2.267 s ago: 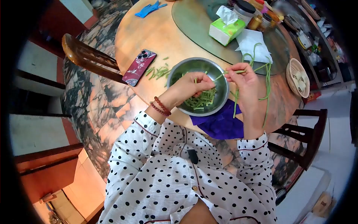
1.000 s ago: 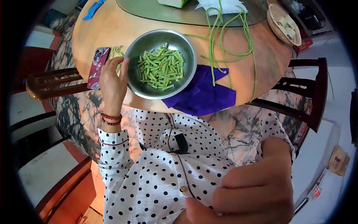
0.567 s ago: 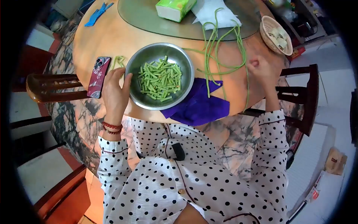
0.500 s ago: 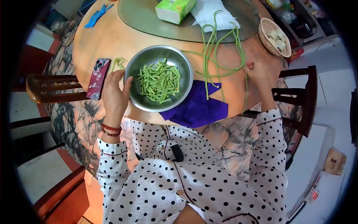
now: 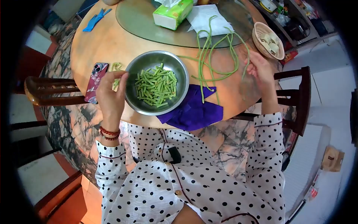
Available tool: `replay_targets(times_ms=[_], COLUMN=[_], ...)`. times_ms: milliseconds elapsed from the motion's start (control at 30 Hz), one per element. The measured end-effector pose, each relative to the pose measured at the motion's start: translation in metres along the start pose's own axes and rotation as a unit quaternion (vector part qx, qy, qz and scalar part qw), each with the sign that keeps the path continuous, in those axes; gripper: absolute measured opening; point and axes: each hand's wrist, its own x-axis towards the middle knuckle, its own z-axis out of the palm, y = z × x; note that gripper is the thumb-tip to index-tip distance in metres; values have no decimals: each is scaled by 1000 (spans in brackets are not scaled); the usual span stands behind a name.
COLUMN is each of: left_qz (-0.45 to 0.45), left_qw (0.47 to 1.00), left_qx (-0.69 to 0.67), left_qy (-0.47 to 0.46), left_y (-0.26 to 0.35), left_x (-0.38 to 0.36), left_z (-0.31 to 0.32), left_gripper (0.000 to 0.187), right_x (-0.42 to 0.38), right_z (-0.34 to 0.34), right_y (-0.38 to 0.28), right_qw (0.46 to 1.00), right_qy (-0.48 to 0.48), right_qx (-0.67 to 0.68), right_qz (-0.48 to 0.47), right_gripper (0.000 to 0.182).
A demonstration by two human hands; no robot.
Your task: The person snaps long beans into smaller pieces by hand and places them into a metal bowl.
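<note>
from the head camera i see my left hand [image 5: 110, 91] resting against the left rim of the round stainless steel bowl [image 5: 131, 100], fingers loosely curled and thumb up near the edge; it seems to pinch a short green piece, though i cannot tell for sure. the bowl sits near the front edge of the round wooden bench [image 5: 108, 41] and holds a heap of short cut green bean pieces [image 5: 154, 86]. just left of that hand lies a red patterned phone [image 5: 96, 77], with a few green bean scraps [image 5: 116, 67] between phone and bowl.

my right hand [image 5: 260, 69] is out on the right side of the bench, fingers closed around the end of one long green bean [image 5: 247, 61] from the loose bundle of long green beans [image 5: 209, 56] that trails back toward the bowl. a crumpled purple cloth [image 5: 194, 110] lies under the bowl's right side and reaches the bench edge. just beyond the right hand sits a small woven basket [image 5: 258, 39]. further back, on the glass turntable [image 5: 138, 22], stand a green tissue box [image 5: 172, 15] and a white paper sheet [image 5: 206, 18]. a blue glove [image 5: 95, 18] lies at the far left.
</note>
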Motion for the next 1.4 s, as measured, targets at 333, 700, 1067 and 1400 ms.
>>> replay_targets(times_ms=[333,700,1067,1400], left_qz=[-244,-264,-233,-205], left_qw=[819,850,855,836], left_qx=[-410,-398,-427,-463], left_qy=[-318,-221,-178,-209], left_y=[82,40,37,40], left_x=[-16,-26,-30,-34], left_z=[15,7,6,-4], left_gripper=[28,21,6,15], right_x=[-128,-120,-129,-125], right_z=[137,113,150,207], right_y=[14,35,9,9], right_qw=[876,909,915,909], right_qy=[-151,-77,-100,-97], right_qx=[-292,-280,-274,-212], right_qz=[-353,-299,-279,-346], right_gripper=[15,17,33,13])
